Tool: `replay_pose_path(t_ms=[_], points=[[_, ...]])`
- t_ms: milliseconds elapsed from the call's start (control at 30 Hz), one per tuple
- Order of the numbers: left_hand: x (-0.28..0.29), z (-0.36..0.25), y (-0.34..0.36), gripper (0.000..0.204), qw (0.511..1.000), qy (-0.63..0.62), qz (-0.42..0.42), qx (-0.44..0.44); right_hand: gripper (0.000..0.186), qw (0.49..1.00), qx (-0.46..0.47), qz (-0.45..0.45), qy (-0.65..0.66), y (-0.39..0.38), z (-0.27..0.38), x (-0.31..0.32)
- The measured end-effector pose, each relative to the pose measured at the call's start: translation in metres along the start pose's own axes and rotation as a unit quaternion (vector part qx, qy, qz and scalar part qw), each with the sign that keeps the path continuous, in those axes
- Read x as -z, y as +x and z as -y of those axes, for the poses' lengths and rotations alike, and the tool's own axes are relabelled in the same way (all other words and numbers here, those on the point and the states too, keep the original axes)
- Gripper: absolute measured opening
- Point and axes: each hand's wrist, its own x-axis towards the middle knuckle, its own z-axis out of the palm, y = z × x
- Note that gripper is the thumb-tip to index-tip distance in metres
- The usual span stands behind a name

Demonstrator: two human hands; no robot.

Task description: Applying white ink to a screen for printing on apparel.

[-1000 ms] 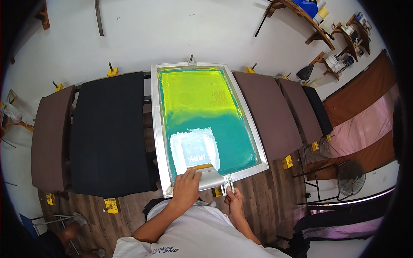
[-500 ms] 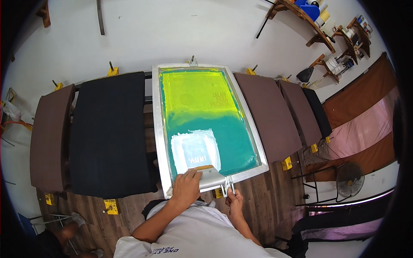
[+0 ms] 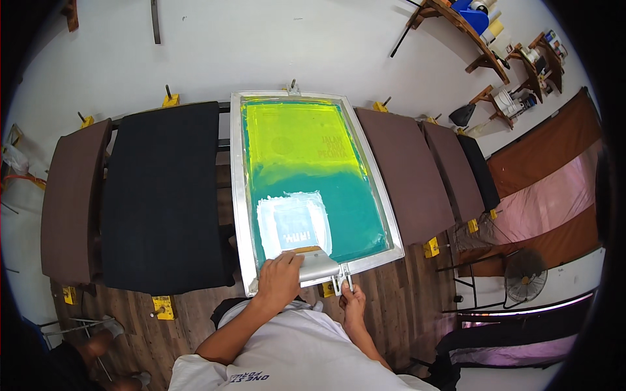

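A screen printing frame [image 3: 386, 215] with silver metal edges lies before me, its mesh yellow-green at the far part and teal nearer. White ink [image 3: 262, 212] surrounds a pale printed area near its front. My left hand [image 3: 279, 280] is closed over the left end of a grey metal squeegee [image 3: 319, 267], which rests by the frame's near edge, a brown strip showing along its top. At the front edge, my right hand [image 3: 353, 305] pinches a metal bracket [image 3: 342, 280] just right of the squeegee. Its fingertips are partly hidden.
Black [image 3: 163, 195] and brown [image 3: 75, 202] fabric-covered boards stand to the left, brown ones [image 3: 407, 173] to the right. Yellow clamp blocks [image 3: 164, 307] stick out at their ends. A fan [image 3: 525, 277] stands at right; another person's leg [image 3: 98, 345] shows at lower left.
The whole view has shifted slightly, with the frame appearing a little higher. Both hands keep the same places on the squeegee and the bracket.
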Motion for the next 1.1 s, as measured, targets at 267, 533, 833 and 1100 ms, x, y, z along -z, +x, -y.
replay_pose_path(t_ms=[267,533,833,1100], points=[[-0.0003,-0.0003,-0.0006,0.046,1.0,-0.004,0.0,0.003,0.035,1.0,0.003,-0.006,0.008,0.0003,-0.0023,0.002],[-0.0002,0.0012,0.0001,0.047,1.0,-0.009,-0.004,0.007,0.033,1.0,0.0,-0.01,-0.018,-0.0004,-0.0008,0.0009],[0.0013,0.0016,0.0005,0.047,1.0,-0.015,0.008,0.01,0.036,1.0,0.007,-0.015,-0.004,0.001,-0.0038,0.0012],[0.0031,-0.0013,0.0003,0.044,0.999,-0.004,0.025,0.023,0.033,0.999,0.004,-0.017,-0.026,0.0013,-0.0023,0.0021]])
